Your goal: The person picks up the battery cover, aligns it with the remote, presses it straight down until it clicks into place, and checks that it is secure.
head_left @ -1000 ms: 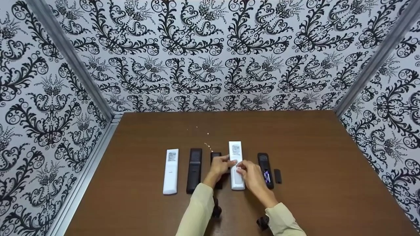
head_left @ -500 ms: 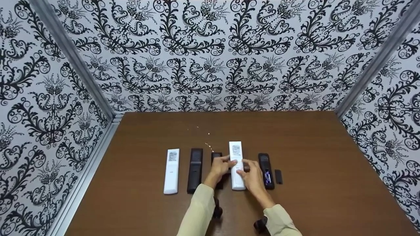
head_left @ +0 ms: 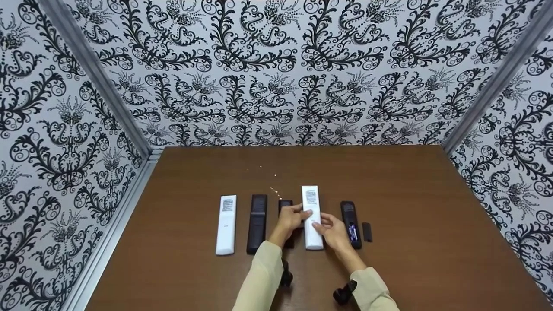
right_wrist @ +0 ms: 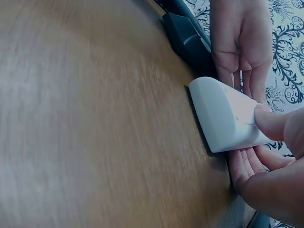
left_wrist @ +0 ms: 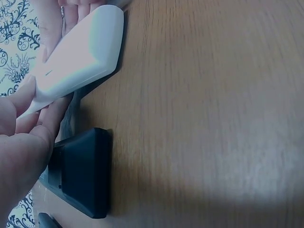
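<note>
A white remote control (head_left: 313,237) lies back side up, label at its far end, between both hands. The left hand (head_left: 290,219) holds its left edge, thumb on the upper face and fingers at the side. From the right, the right hand (head_left: 337,235) grips the same remote, its thumb (right_wrist: 273,122) on the back and fingers along the lower edge. In the left wrist view the remote's rounded near end (left_wrist: 107,40) looks smooth and closed. A dark remote (head_left: 285,203) lies partly hidden under the left hand.
Left of the hands lie a black remote (head_left: 257,224) and another white remote (head_left: 226,226). On the right, a black remote (head_left: 351,224) shows batteries in its uncovered compartment, with a small black cover (head_left: 367,232) beside it. Patterned walls surround the brown table (head_left: 432,259).
The right fingers have shifted from a pinch above the white remote's back to a grip along its right side. A rounded outline on its lower back no longer shows. The left hand stays put.
</note>
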`<move>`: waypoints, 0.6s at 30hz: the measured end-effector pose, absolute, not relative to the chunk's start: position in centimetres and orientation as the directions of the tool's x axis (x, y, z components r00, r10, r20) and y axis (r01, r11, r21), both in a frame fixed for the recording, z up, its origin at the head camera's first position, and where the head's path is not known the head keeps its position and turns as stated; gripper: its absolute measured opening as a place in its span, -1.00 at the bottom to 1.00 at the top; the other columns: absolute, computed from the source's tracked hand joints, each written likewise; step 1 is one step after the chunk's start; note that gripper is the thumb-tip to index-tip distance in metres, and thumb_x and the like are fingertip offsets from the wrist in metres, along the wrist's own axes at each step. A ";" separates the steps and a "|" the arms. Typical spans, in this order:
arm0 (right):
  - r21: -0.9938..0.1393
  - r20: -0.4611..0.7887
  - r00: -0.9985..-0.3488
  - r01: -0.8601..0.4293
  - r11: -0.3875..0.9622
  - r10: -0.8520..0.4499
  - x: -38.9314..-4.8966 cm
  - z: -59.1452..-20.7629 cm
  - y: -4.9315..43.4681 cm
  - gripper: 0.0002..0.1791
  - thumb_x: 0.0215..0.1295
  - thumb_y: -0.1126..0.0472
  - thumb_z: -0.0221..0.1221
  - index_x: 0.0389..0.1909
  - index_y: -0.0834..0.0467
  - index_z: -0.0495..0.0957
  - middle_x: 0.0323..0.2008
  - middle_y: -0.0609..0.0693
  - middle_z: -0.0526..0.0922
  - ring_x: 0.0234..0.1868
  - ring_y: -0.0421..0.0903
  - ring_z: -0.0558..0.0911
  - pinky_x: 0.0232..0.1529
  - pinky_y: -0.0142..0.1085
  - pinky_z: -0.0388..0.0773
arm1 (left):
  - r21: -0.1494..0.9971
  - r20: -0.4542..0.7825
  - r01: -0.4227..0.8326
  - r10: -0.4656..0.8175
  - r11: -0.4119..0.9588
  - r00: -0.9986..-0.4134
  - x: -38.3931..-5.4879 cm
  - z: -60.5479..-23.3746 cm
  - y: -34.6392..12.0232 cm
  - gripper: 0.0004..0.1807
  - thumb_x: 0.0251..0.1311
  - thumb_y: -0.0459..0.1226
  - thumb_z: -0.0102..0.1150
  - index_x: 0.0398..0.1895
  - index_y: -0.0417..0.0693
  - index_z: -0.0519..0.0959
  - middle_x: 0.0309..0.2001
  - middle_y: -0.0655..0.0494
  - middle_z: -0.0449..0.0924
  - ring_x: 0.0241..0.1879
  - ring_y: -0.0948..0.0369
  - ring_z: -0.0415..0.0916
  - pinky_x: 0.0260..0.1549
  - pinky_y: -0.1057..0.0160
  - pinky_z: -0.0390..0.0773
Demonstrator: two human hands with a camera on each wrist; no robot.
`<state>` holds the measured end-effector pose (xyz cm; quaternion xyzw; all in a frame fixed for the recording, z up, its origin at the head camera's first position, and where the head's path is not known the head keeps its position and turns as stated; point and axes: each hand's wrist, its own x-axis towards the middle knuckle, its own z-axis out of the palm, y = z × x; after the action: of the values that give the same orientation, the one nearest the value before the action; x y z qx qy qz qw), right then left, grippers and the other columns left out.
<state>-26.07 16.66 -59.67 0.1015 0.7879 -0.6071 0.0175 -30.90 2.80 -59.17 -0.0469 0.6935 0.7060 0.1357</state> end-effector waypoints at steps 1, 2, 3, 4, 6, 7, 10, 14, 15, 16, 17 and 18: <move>-0.953 -0.155 -0.978 0.186 0.241 0.142 -26.1 -59.7 16.7 -0.43 0.32 0.30 0.28 0.26 0.47 0.39 0.10 0.43 0.59 0.03 0.13 0.67 -0.03 -0.24 0.65 | 0.967 -0.252 -0.254 0.128 0.001 -0.959 -30.9 -59.2 2.8 -0.50 0.23 -0.42 0.29 0.23 -0.44 0.48 -0.06 -0.32 0.71 -0.19 0.11 0.71 -0.18 0.15 0.73; -0.952 -0.159 -0.977 0.190 0.238 0.143 -26.0 -59.7 16.7 -0.43 0.31 0.30 0.28 0.27 0.46 0.39 0.10 0.43 0.59 0.03 0.14 0.67 -0.02 -0.23 0.65 | 0.968 -0.249 -0.251 0.129 0.003 -0.960 -30.9 -59.2 2.8 -0.50 0.23 -0.42 0.29 0.23 -0.44 0.48 -0.07 -0.33 0.71 -0.18 0.11 0.71 -0.18 0.15 0.73; -0.953 -0.159 -0.977 0.190 0.238 0.144 -26.0 -59.7 16.7 -0.43 0.31 0.30 0.29 0.26 0.46 0.40 0.10 0.43 0.59 0.04 0.14 0.66 0.00 -0.21 0.65 | 0.968 -0.250 -0.251 0.129 0.004 -0.960 -30.9 -59.1 2.8 -0.50 0.23 -0.42 0.29 0.22 -0.44 0.49 -0.07 -0.33 0.71 -0.18 0.10 0.71 -0.18 0.15 0.73; -0.952 -0.157 -0.977 0.189 0.239 0.146 -26.0 -59.7 16.8 -0.43 0.30 0.30 0.29 0.26 0.46 0.40 0.09 0.43 0.59 0.04 0.15 0.66 0.01 -0.20 0.65 | 0.968 -0.249 -0.250 0.129 0.007 -0.960 -30.8 -59.1 2.8 -0.51 0.23 -0.42 0.29 0.22 -0.44 0.49 -0.07 -0.33 0.71 -0.18 0.10 0.71 -0.17 0.14 0.73; -0.953 -0.152 -0.977 0.185 0.238 0.152 -26.0 -59.8 16.8 -0.43 0.30 0.30 0.30 0.25 0.46 0.40 0.09 0.43 0.59 0.05 0.17 0.65 0.04 -0.16 0.65 | 0.969 -0.248 -0.249 0.127 0.008 -0.960 -30.8 -59.0 2.9 -0.51 0.23 -0.42 0.29 0.22 -0.44 0.50 -0.06 -0.33 0.70 -0.17 0.09 0.71 -0.17 0.14 0.73; -0.954 -0.150 -0.977 0.183 0.237 0.153 -25.9 -59.8 16.8 -0.43 0.30 0.29 0.30 0.25 0.46 0.41 0.09 0.43 0.59 0.06 0.18 0.65 0.05 -0.15 0.64 | 0.969 -0.247 -0.248 0.126 0.011 -0.961 -30.8 -59.0 2.9 -0.51 0.23 -0.42 0.29 0.21 -0.44 0.50 -0.06 -0.34 0.70 -0.17 0.08 0.71 -0.16 0.13 0.73; -0.952 -0.132 -0.978 0.170 0.254 0.160 -25.8 -59.9 16.6 -0.44 0.31 0.28 0.29 0.25 0.45 0.42 0.08 0.42 0.60 0.07 0.18 0.64 0.06 -0.14 0.63 | 0.969 -0.245 -0.245 0.120 0.016 -0.962 -30.7 -59.0 2.9 -0.51 0.24 -0.42 0.29 0.22 -0.44 0.49 -0.04 -0.33 0.70 -0.16 0.07 0.72 -0.16 0.14 0.73; -0.943 -0.095 -0.979 0.146 0.298 0.179 -25.7 -60.1 16.3 -0.50 0.33 0.27 0.27 0.22 0.43 0.47 0.05 0.39 0.63 0.06 0.16 0.64 0.02 -0.19 0.62 | 0.981 -0.168 -0.155 0.102 0.119 -0.981 -30.5 -59.0 2.9 -0.57 0.23 -0.41 0.29 0.15 -0.44 0.56 -0.17 -0.26 0.73 -0.31 0.20 0.65 -0.28 0.28 0.69; -0.943 -0.078 -0.980 0.131 0.306 0.181 -25.7 -60.1 16.2 -0.51 0.33 0.28 0.26 0.21 0.44 0.47 0.03 0.39 0.64 0.04 0.16 0.65 -0.01 -0.20 0.62 | 0.980 -0.132 -0.116 0.095 0.162 -0.987 -30.4 -59.0 3.0 -0.61 0.23 -0.40 0.30 0.09 -0.43 0.60 -0.24 -0.24 0.74 -0.37 0.24 0.60 -0.34 0.33 0.65; -0.943 -0.067 -0.980 0.123 0.309 0.187 -25.7 -60.1 16.1 -0.52 0.34 0.29 0.25 0.20 0.45 0.48 0.01 0.38 0.65 0.02 0.15 0.65 -0.04 -0.24 0.62 | 0.975 -0.100 -0.080 0.086 0.207 -0.991 -30.3 -59.0 3.0 -0.65 0.22 -0.39 0.31 0.04 -0.42 0.63 -0.31 -0.20 0.73 -0.42 0.28 0.54 -0.39 0.38 0.58; -0.944 -0.060 -0.979 0.119 0.309 0.195 -25.7 -60.2 16.0 -0.54 0.33 0.30 0.25 0.18 0.45 0.48 -0.01 0.37 0.65 0.00 0.13 0.65 -0.07 -0.29 0.60 | 0.967 -0.071 -0.050 0.075 0.251 -0.995 -30.2 -58.9 3.1 -0.69 0.21 -0.38 0.32 -0.02 -0.40 0.66 -0.37 -0.16 0.72 -0.46 0.31 0.48 -0.43 0.40 0.53; -0.945 -0.051 -0.978 0.113 0.306 0.204 -25.7 -60.2 15.9 -0.54 0.32 0.31 0.25 0.17 0.46 0.49 -0.03 0.37 0.66 -0.02 0.11 0.65 -0.11 -0.33 0.59 | 0.958 -0.048 -0.027 0.067 0.285 -0.997 -30.1 -58.9 3.2 -0.72 0.20 -0.37 0.33 -0.07 -0.39 0.69 -0.43 -0.14 0.70 -0.49 0.32 0.44 -0.46 0.40 0.48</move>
<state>-25.70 15.87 -60.22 0.0980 0.8071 -0.5809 -0.0392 -30.08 3.15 -58.89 0.0128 0.8005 0.5979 0.0393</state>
